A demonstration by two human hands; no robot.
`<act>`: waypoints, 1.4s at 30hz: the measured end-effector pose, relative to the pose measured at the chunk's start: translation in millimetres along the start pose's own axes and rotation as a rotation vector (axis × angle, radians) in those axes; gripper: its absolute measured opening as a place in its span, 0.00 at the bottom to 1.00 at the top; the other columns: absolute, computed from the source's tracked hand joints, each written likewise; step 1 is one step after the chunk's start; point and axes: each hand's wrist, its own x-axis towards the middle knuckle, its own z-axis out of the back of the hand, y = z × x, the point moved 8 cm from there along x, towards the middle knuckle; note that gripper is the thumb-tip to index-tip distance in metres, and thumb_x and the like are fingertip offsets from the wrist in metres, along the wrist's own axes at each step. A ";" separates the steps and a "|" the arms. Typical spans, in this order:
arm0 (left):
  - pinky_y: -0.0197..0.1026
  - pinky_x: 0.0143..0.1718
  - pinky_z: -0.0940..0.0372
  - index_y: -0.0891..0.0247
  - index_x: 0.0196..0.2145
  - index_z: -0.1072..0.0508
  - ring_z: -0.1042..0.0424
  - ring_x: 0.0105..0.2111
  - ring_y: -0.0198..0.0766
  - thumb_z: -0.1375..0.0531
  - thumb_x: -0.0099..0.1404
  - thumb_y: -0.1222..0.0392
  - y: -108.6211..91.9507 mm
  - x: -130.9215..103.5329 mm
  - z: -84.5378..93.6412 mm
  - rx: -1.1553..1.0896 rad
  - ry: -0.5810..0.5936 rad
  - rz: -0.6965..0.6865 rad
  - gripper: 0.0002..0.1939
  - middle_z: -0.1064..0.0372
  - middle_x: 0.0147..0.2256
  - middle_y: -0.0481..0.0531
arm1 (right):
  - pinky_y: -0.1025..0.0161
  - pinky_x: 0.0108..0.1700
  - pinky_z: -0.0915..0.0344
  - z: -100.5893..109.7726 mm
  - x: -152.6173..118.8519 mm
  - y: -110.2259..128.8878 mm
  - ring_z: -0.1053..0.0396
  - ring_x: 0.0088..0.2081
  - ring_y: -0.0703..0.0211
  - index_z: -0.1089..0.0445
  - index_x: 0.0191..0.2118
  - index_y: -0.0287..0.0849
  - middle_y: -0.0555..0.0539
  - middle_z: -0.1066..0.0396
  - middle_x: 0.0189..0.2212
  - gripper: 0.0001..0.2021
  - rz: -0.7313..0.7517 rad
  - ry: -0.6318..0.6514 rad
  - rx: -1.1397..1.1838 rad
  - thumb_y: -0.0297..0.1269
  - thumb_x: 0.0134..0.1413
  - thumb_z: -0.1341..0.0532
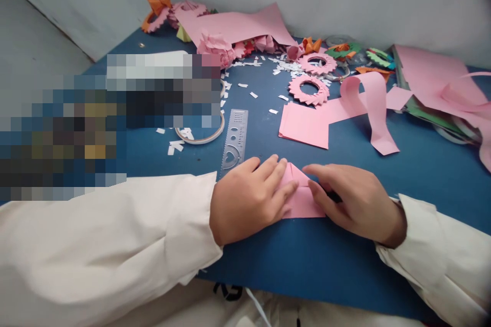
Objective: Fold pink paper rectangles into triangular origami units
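Observation:
A small pink paper sheet with its top corners folded to a point lies on the blue table in front of me. My left hand rests over its left side, fingers stretched out flat and pressing it down. At the right edge of the fold, my right hand has its thumb and forefinger closed on the paper; its other fingers are curled underneath and partly hidden. A clear plastic ruler lies just beyond my left hand. Past the folded sheet sits a stack of pink paper squares.
Pink paper rings, a curling pink strip and white paper scraps lie farther back. A roll of tape is left of the ruler. Folded paper pieces and pink sheets line the wall. The far left is pixelated.

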 end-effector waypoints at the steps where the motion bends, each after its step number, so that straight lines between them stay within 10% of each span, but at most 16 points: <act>1: 0.47 0.37 0.31 0.68 0.49 0.32 0.32 0.47 0.50 0.53 0.69 0.59 -0.2 0.0 -0.1 0.001 0.004 -0.002 0.17 0.33 0.47 0.65 | 0.65 0.28 0.44 -2.2 0.3 2.7 0.42 0.25 0.64 0.37 0.43 0.37 0.50 0.37 0.24 0.08 0.041 0.027 -0.026 0.31 0.57 0.47; 13: 0.47 0.37 0.31 0.68 0.48 0.31 0.31 0.47 0.50 0.54 0.69 0.60 -0.7 1.1 1.4 0.002 -0.009 -0.005 0.17 0.33 0.47 0.65 | 0.55 0.38 0.38 6.7 2.4 10.2 0.39 0.40 0.51 0.32 0.39 0.36 0.38 0.36 0.39 0.08 0.153 -0.047 -0.134 0.29 0.51 0.42; 42: 0.48 0.37 0.30 0.68 0.47 0.30 0.31 0.47 0.51 0.54 0.69 0.59 -0.3 1.4 1.6 -0.013 0.006 0.000 0.17 0.33 0.47 0.65 | 0.55 0.43 0.41 5.8 4.0 9.4 0.34 0.41 0.56 0.36 0.43 0.36 0.44 0.30 0.37 0.09 0.127 -0.030 -0.090 0.29 0.54 0.44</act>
